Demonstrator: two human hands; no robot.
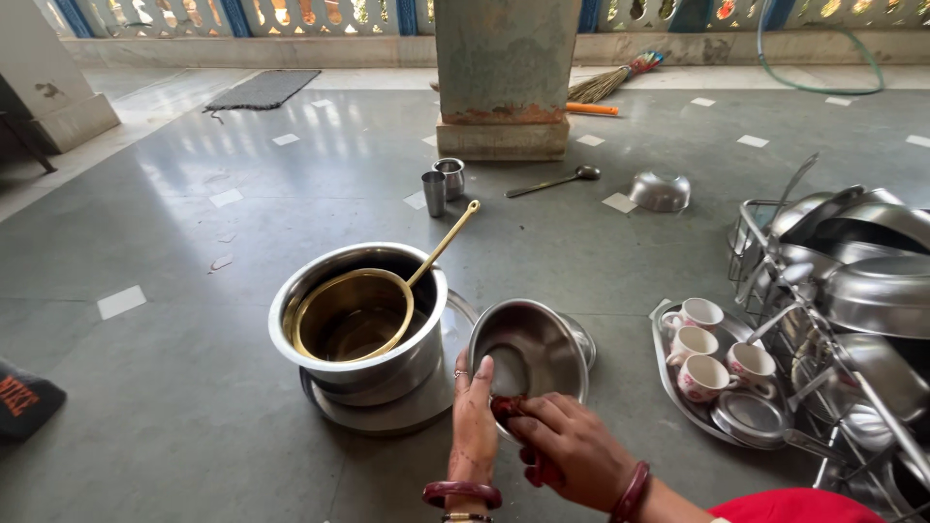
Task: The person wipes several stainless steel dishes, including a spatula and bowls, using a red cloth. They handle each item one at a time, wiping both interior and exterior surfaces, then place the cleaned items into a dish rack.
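A steel bowl [539,341] stands tilted on its edge on the floor, its hollow facing me. My left hand [474,421] steadies the bowl's near rim with the fingers pointing up. My right hand [567,447] is closed on a dark red scrubbing cloth [511,407] pressed against the bowl's lower rim. To the left a large steel pot [360,324] sits on a steel plate [387,415], and a brass ladle [373,308] rests across its mouth with the handle pointing back right.
A tray [668,373] holds three patterned cups [705,378]. A wire rack [833,320] of steel dishes fills the right side. Two steel tumblers [442,184], a spoon [554,181] and an upturned bowl [661,191] lie near a pillar [504,73]. A broom [612,82] lies behind.
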